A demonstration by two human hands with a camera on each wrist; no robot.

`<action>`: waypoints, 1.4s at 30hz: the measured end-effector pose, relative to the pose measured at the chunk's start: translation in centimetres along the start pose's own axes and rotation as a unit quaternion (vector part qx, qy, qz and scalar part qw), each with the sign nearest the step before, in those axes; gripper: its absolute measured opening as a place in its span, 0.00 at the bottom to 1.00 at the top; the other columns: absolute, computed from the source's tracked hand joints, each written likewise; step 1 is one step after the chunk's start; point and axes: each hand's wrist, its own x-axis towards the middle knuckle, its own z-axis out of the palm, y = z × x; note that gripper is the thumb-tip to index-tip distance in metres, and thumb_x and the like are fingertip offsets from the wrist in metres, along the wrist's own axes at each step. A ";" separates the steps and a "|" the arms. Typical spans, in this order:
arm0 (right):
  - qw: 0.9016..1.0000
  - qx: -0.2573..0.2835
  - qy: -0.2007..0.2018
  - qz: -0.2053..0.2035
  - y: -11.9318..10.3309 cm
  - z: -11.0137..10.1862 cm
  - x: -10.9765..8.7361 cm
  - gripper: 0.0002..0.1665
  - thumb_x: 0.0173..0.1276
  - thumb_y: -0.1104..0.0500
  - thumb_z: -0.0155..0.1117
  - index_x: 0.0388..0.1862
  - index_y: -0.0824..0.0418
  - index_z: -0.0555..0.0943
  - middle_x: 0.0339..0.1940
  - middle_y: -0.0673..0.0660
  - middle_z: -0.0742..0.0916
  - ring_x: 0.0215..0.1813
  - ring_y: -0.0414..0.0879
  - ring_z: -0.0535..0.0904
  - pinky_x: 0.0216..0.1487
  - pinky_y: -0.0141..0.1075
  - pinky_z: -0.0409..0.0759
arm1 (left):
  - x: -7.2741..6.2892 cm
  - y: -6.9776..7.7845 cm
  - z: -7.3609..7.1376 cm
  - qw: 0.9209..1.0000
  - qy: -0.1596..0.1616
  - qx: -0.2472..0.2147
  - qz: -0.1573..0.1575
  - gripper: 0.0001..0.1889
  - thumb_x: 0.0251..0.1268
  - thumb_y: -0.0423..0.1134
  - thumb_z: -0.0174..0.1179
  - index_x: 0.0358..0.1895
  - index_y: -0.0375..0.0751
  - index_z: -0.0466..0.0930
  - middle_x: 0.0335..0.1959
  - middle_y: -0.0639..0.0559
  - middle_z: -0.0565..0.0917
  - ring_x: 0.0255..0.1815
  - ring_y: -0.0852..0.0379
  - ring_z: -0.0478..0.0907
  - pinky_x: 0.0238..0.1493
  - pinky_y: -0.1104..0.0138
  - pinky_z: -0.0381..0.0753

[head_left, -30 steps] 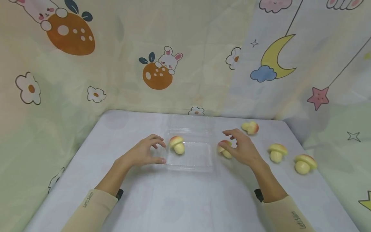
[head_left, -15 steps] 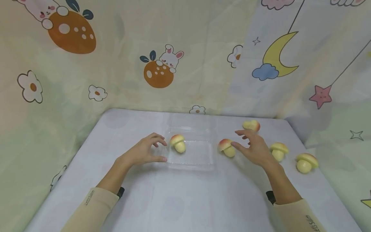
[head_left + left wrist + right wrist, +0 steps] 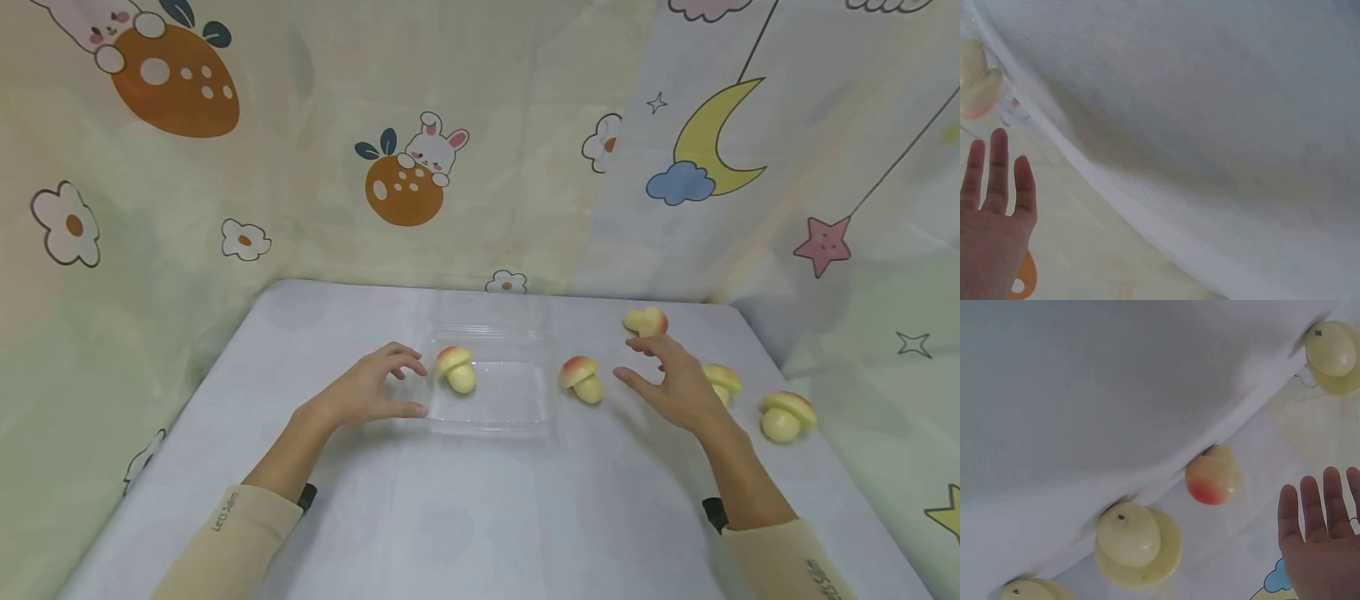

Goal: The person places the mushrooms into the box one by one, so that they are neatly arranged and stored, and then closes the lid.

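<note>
A clear plastic clamshell box (image 3: 491, 408) lies with its lid folded back on the white table. Inside its left part sits a toy mushroom (image 3: 456, 370), yellow with a reddish cap. My left hand (image 3: 367, 390) is at the box's left side, thumb and fingers spread apart and holding nothing. To the right of the box lies a second toy mushroom (image 3: 581, 380). My right hand (image 3: 675, 385) hovers just right of that one, thumb and fingers apart with nothing between them. In the right wrist view its fingers (image 3: 1313, 509) are extended.
Three more toy mushrooms lie on the right: one at the back (image 3: 647, 322), one partly hidden behind my right hand (image 3: 723, 382), and one near the right edge (image 3: 787, 417). A printed cloth (image 3: 300, 150) hangs around the table (image 3: 465, 517).
My right hand has moved right, away from the mushroom beside the box, which stays on the table. My left hand keeps its place at the box.
</note>
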 end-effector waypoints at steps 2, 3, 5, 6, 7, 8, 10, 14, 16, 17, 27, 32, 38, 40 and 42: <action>1.000 0.002 -0.003 -0.002 0.2 0.1 -0.1 0.30 0.71 0.51 0.72 0.65 0.63 0.77 0.60 0.63 0.83 0.59 0.61 0.78 0.52 0.59 0.77 | 0.0 -0.1 0.0 1.000 0.001 0.000 0.000 0.33 0.52 0.61 0.77 0.58 0.47 0.82 0.70 0.46 0.73 0.57 0.43 0.80 0.58 0.47 0.79; 1.000 0.003 -0.005 -0.002 0.3 0.2 -0.1 0.30 0.71 0.50 0.72 0.66 0.63 0.77 0.60 0.63 0.83 0.59 0.61 0.78 0.52 0.59 0.77 | 0.0 -0.1 0.0 1.000 0.001 0.000 0.000 0.33 0.52 0.60 0.77 0.58 0.47 0.82 0.70 0.46 0.73 0.57 0.43 0.80 0.58 0.47 0.79; 1.000 0.007 -0.011 0.001 0.5 0.4 -0.1 0.30 0.71 0.50 0.71 0.66 0.62 0.76 0.60 0.63 0.83 0.59 0.62 0.79 0.51 0.59 0.78 | 0.0 -0.2 0.0 1.000 0.002 -0.001 0.000 0.33 0.53 0.60 0.78 0.58 0.46 0.82 0.70 0.46 0.73 0.57 0.43 0.80 0.57 0.47 0.79; 1.000 0.010 -0.014 0.001 0.6 0.5 -0.1 0.30 0.71 0.50 0.71 0.66 0.62 0.76 0.61 0.63 0.83 0.59 0.62 0.79 0.51 0.59 0.79 | -0.1 -0.2 0.0 1.000 0.002 -0.001 -0.001 0.33 0.53 0.60 0.78 0.58 0.46 0.82 0.70 0.46 0.73 0.57 0.43 0.80 0.57 0.47 0.79; 1.000 0.014 -0.017 0.003 0.6 0.7 -0.1 0.30 0.71 0.50 0.71 0.66 0.62 0.76 0.61 0.63 0.82 0.59 0.63 0.80 0.51 0.59 0.80 | -0.1 -0.2 0.0 1.000 0.001 -0.001 -0.001 0.33 0.53 0.59 0.78 0.58 0.46 0.82 0.70 0.46 0.73 0.57 0.43 0.80 0.57 0.47 0.79; 1.000 0.019 -0.022 0.006 0.7 0.8 -0.1 0.30 0.72 0.50 0.71 0.67 0.62 0.75 0.62 0.64 0.82 0.59 0.63 0.81 0.51 0.59 0.81 | -0.1 -0.2 0.0 1.000 0.001 0.000 -0.001 0.33 0.53 0.60 0.77 0.58 0.46 0.82 0.70 0.46 0.73 0.57 0.43 0.80 0.57 0.47 0.79; 0.999 0.033 -0.035 0.016 0.7 1.0 -0.1 0.32 0.72 0.49 0.71 0.68 0.61 0.74 0.65 0.64 0.81 0.59 0.64 0.82 0.52 0.59 0.82 | -0.1 -0.2 0.0 1.000 0.001 0.002 -0.001 0.33 0.53 0.60 0.77 0.58 0.47 0.82 0.70 0.46 0.73 0.57 0.43 0.80 0.57 0.47 0.79; 0.994 0.065 -0.074 0.047 0.5 1.5 0.1 0.37 0.72 0.46 0.70 0.73 0.60 0.71 0.70 0.64 0.77 0.60 0.65 0.83 0.55 0.58 0.83 | -0.2 -0.1 0.1 1.000 0.002 0.005 0.002 0.32 0.54 0.60 0.77 0.58 0.47 0.82 0.70 0.47 0.73 0.56 0.44 0.81 0.57 0.48 0.79; 0.991 0.076 -0.091 0.057 0.4 1.7 0.2 0.40 0.71 0.45 0.70 0.75 0.60 0.68 0.72 0.65 0.75 0.61 0.66 0.82 0.57 0.57 0.82 | -0.2 -0.1 0.1 1.000 0.004 0.006 0.004 0.32 0.54 0.60 0.77 0.58 0.47 0.82 0.70 0.46 0.73 0.56 0.44 0.81 0.56 0.47 0.79; 0.990 0.080 -0.097 0.061 0.3 1.8 0.3 0.41 0.71 0.45 0.70 0.76 0.60 0.68 0.73 0.65 0.74 0.61 0.66 0.82 0.57 0.57 0.82 | -0.2 -0.1 0.1 1.000 0.005 0.005 0.004 0.32 0.54 0.60 0.77 0.58 0.47 0.82 0.70 0.46 0.73 0.56 0.43 0.81 0.56 0.47 0.79; 0.982 0.093 -0.146 0.073 -0.1 2.5 0.7 0.48 0.70 0.43 0.72 0.81 0.56 0.61 0.79 0.63 0.66 0.62 0.67 0.81 0.53 0.52 0.85 | -0.2 -0.2 0.1 1.000 0.008 0.011 0.009 0.33 0.54 0.61 0.76 0.58 0.46 0.82 0.69 0.45 0.73 0.56 0.43 0.81 0.56 0.47 0.80; 0.980 0.104 -0.152 0.069 0.1 2.8 0.8 0.50 0.67 0.45 0.74 0.81 0.57 0.60 0.79 0.66 0.65 0.59 0.67 0.83 0.50 0.50 0.86 | 0.0 -0.1 0.2 1.000 0.008 0.011 0.010 0.33 0.54 0.61 0.76 0.58 0.47 0.82 0.69 0.45 0.74 0.55 0.43 0.81 0.56 0.47 0.79; 0.978 0.101 -0.167 0.069 0.3 3.1 0.7 0.51 0.66 0.46 0.76 0.81 0.56 0.61 0.80 0.67 0.64 0.57 0.64 0.85 0.47 0.48 0.86 | 0.1 0.1 0.2 1.000 0.005 0.008 0.009 0.33 0.53 0.61 0.77 0.58 0.46 0.82 0.69 0.45 0.74 0.56 0.42 0.81 0.56 0.46 0.80; 0.978 0.102 -0.169 0.070 0.2 3.1 0.8 0.50 0.66 0.47 0.76 0.81 0.55 0.61 0.79 0.67 0.65 0.57 0.64 0.85 0.46 0.47 0.87 | 0.1 0.1 0.2 1.000 0.005 0.010 0.008 0.32 0.54 0.61 0.77 0.58 0.47 0.82 0.69 0.45 0.74 0.56 0.43 0.81 0.56 0.47 0.80; 0.978 0.101 -0.169 0.066 0.2 3.2 0.9 0.49 0.66 0.47 0.76 0.80 0.53 0.62 0.78 0.66 0.67 0.56 0.62 0.86 0.45 0.45 0.86 | 0.0 0.1 0.1 1.000 0.007 0.012 0.007 0.32 0.54 0.61 0.77 0.58 0.47 0.82 0.69 0.45 0.74 0.56 0.43 0.81 0.56 0.47 0.80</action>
